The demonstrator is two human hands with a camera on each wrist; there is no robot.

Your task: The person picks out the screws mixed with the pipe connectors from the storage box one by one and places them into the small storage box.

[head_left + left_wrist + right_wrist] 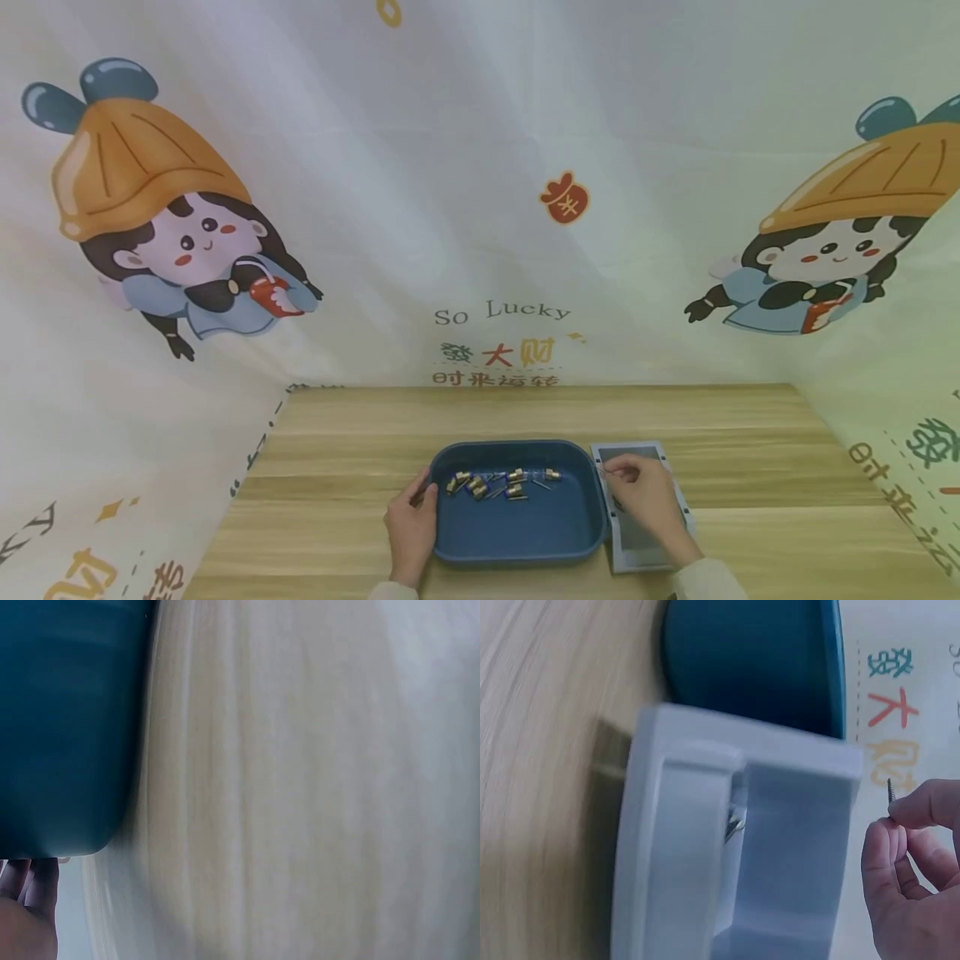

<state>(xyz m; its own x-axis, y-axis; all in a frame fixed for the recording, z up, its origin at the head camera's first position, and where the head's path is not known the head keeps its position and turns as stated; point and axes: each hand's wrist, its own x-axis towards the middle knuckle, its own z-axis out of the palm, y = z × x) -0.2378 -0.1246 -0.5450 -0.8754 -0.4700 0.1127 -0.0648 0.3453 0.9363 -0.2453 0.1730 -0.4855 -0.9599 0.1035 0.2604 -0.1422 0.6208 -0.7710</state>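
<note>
My left hand (pixel 411 529) holds the left end of a blue tray (pixel 517 557), its thumb at the rim. In the left wrist view the fingers (pixel 43 889) reach behind the tray wall, and their tips are hidden. Several brass fittings (pixel 516 476) and thin metal screws (pixel 542 484) lie loose towards the back of the tray. Above a light grey box (pixel 643 550) on the right, my right hand (pixel 645 496) pinches a small threaded screw (pixel 891 790) between thumb and fingertips. The screw points away from the fingers.
The grey box stands against the tray's right end, with a divider (pixel 682 855) and a few shiny metal pieces (pixel 733 825) inside. Both rest on a wooden table (pixel 337 467). A printed cloth (pixel 495 250) hangs at the back and sides.
</note>
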